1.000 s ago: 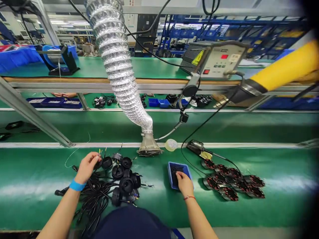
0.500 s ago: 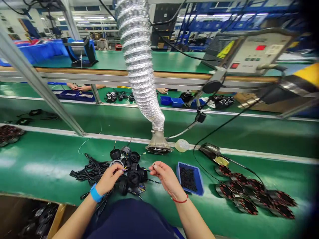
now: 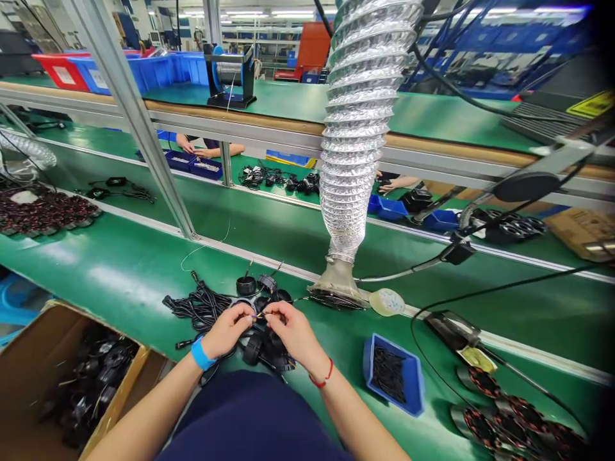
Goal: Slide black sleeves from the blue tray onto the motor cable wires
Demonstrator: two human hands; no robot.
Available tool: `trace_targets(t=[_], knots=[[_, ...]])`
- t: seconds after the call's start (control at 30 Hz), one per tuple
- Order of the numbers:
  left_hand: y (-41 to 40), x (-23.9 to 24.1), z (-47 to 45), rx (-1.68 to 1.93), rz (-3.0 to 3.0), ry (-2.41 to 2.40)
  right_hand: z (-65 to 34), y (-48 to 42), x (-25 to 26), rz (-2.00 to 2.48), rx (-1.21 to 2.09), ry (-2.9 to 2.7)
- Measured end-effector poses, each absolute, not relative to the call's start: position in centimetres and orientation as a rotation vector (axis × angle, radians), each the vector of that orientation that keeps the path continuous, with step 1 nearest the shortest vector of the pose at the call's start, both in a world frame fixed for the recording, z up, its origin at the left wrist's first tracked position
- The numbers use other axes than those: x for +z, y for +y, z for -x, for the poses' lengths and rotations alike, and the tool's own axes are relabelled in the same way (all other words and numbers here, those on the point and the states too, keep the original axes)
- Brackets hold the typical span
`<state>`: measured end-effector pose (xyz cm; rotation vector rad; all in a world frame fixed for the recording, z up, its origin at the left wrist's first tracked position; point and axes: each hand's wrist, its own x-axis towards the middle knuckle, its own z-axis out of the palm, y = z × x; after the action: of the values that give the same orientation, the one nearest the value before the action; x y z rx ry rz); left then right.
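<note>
Fingers [image 3: 250, 315] of both hands pinch one thin wire [image 3: 260, 314].

On the tabletop [image 3: 120, 275], the pile of round parts with cables [image 3: 240, 307] lies just behind the left hand [image 3: 228, 330] and right hand [image 3: 291, 330], which meet over it. Behind and to the right stands the duct hose [image 3: 353, 160]. Right of the hands sits a small tray [image 3: 394, 374] holding what may be short sleeves. Wound coils [image 3: 509, 422] lie farther right. A cardboard box [image 3: 62, 378] sits below the tabletop's near edge, at left.
</note>
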<state>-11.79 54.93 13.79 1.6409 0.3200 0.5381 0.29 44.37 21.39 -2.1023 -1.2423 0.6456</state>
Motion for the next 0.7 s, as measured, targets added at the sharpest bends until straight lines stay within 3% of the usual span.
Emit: trace_targets(t=[0.7], knots=[[54.82,13.96,11.60,0.525,-1.771,0.293,-0.36,43.90,22.38,2.124,0.567,-1.386]])
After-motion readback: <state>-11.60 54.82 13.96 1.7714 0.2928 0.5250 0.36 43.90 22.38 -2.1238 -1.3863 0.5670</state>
